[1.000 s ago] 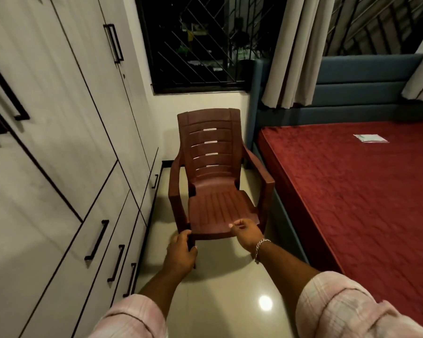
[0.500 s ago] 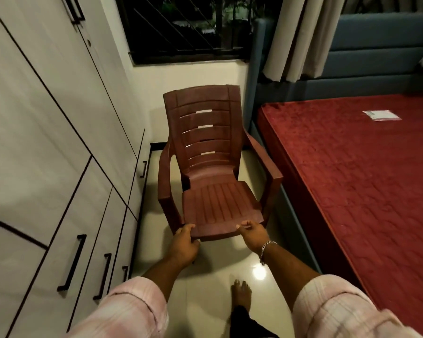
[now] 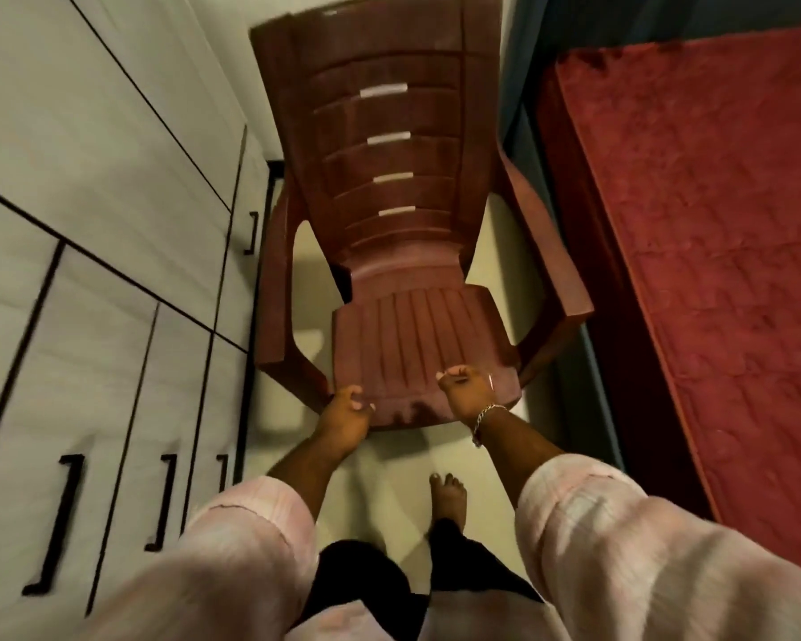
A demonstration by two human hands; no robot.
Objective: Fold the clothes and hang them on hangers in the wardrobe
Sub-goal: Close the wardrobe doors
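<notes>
On the far left stands the wardrobe (image 3: 89, 215), its pale doors closed and dark handles (image 3: 54, 525) running down the lower panels; no clothes or hangers can be seen in this view; just right of it, on the light floor (image 3: 389, 469), sits a brown plastic chair (image 3: 398, 187), between the wardrobe and the bed; the left hand (image 3: 345, 411) grips the front left corner of the seat, fingers curled over the edge and clamped on it; the right hand (image 3: 465, 393) holds the front edge further right, fingers curled round the rim, a bracelet (image 3: 484, 421) at the wrist; both arms wear pink sleeves (image 3: 588, 525); a bare foot (image 3: 449, 499) stands on the floor below the seat; on the far right lies the bed with its red cover (image 3: 713, 233).
</notes>
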